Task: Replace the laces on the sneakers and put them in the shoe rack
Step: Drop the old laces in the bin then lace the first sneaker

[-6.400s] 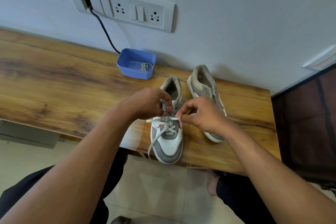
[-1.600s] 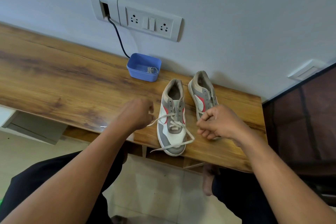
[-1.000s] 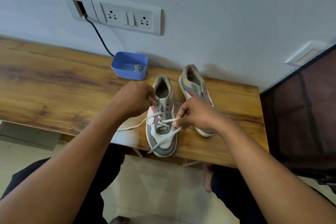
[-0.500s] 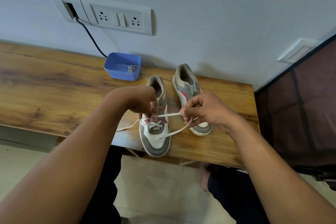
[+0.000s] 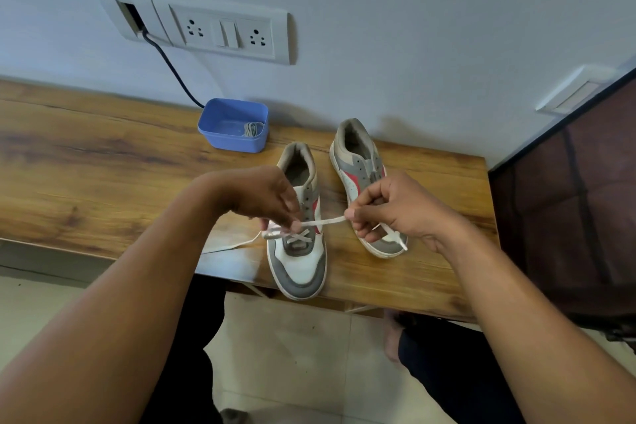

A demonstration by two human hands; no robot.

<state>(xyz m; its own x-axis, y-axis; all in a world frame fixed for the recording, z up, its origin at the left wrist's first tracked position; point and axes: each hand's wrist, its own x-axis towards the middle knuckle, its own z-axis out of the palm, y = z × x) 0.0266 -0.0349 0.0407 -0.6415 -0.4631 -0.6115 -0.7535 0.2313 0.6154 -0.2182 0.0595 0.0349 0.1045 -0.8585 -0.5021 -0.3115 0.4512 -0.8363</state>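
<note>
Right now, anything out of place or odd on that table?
Minor. The left sneaker, whose lace the left hand and right hand pinch, sits with its toe at the table edge; a tug might drag it off. The right sneaker has bare eyelets, expected mid-task. Nothing looks spilled or damaged.

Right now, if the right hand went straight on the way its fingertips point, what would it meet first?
Probably the left hand, along the lace above the near sneaker; depth is unclear.
</note>
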